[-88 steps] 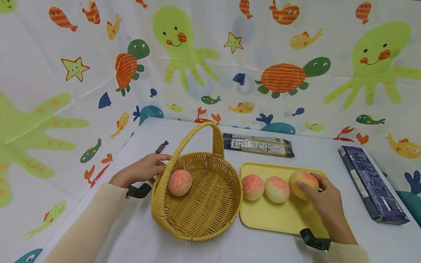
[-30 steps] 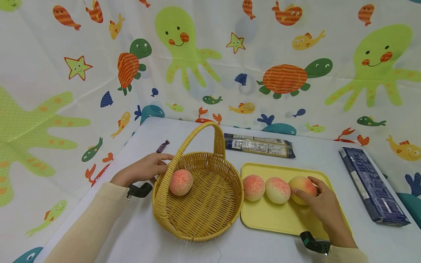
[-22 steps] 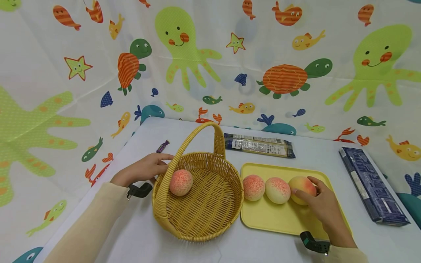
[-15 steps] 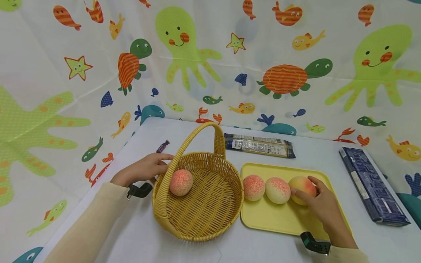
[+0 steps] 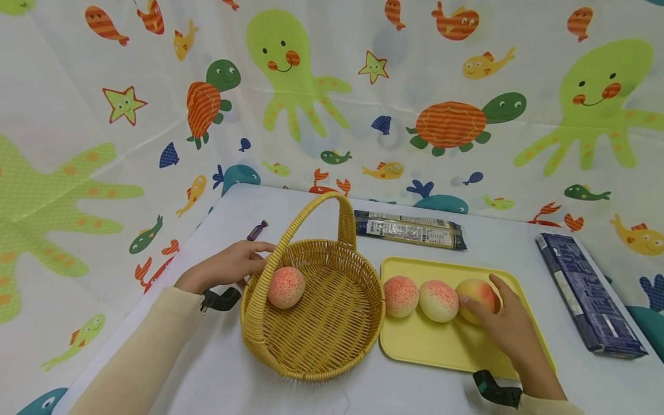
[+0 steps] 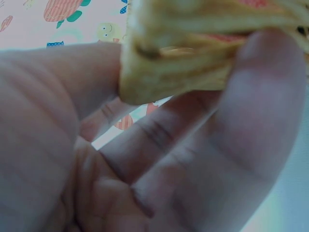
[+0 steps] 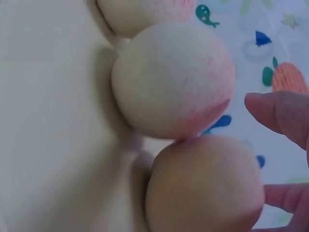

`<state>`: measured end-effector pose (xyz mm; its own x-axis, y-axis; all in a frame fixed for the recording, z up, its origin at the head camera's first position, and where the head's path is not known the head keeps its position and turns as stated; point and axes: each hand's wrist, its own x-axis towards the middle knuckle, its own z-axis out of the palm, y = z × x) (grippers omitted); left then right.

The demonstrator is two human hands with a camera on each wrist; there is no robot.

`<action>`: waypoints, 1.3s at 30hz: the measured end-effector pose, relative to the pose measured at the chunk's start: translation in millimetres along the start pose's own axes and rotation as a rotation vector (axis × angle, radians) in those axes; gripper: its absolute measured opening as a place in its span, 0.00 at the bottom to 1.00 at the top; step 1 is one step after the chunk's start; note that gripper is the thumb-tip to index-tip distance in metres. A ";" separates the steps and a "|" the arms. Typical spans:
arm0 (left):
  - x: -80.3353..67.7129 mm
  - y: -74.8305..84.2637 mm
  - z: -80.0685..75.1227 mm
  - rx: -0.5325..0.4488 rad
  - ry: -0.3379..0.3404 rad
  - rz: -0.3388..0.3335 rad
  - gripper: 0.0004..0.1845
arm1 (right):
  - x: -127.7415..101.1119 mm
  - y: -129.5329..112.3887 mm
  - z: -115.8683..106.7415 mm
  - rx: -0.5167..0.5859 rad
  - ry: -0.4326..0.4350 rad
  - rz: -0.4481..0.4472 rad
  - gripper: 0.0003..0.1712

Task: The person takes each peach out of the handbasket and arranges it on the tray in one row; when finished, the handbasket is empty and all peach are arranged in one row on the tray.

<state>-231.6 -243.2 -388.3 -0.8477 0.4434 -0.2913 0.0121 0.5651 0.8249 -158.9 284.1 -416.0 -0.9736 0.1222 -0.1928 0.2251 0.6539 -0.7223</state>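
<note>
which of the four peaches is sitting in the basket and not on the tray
The leftmost peach: it lies alone inside the wicker basket, by the rim that the left hand holds. The other three sit in a row on the yellow tray.

A white table (image 5: 456, 253) is seen carrying a wicker basket (image 5: 316, 323), a yellow tray (image 5: 441, 346), a dark noodle packet (image 5: 410, 229), a navy box (image 5: 586, 291) and a purple wrapped candy (image 5: 256, 230).

Basket (image 6: 207, 48): blurred, cut off at top of left wrist view; third peach (image 7: 145, 14): cropped by right wrist view's top edge; packet (image 5: 410, 229) print: too small to read.
</note>
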 end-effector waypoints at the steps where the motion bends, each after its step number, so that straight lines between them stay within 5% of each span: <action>1: -0.2 0.3 -0.4 0.001 0.001 -0.001 0.27 | -1.8 -3.3 1.2 -0.010 0.027 -0.030 0.61; 7: 1.0 2.0 -0.9 -0.002 0.003 -0.015 0.27 | -16.1 -37.3 7.5 -0.023 0.141 -0.155 0.59; 13: 2.9 3.4 0.1 0.001 0.007 -0.022 0.27 | -30.9 -91.7 18.5 0.038 0.096 -0.283 0.56; 24: 1.6 4.2 0.7 0.011 0.012 -0.026 0.28 | -23.8 -170.2 83.4 0.079 -0.288 -0.561 0.50; 33: 1.9 1.1 1.3 0.005 0.012 -0.011 0.27 | 6.1 -199.7 141.5 0.066 -0.495 -0.607 0.47; 39: -0.2 0.2 1.8 0.010 0.020 -0.003 0.27 | 19.1 -206.5 172.2 0.044 -0.588 -0.539 0.48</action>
<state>-230.5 -241.9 -389.0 -0.8580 0.4280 -0.2840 0.0146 0.5731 0.8194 -217.4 22.8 -384.9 -0.7721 -0.6242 -0.1191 -0.2581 0.4793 -0.8388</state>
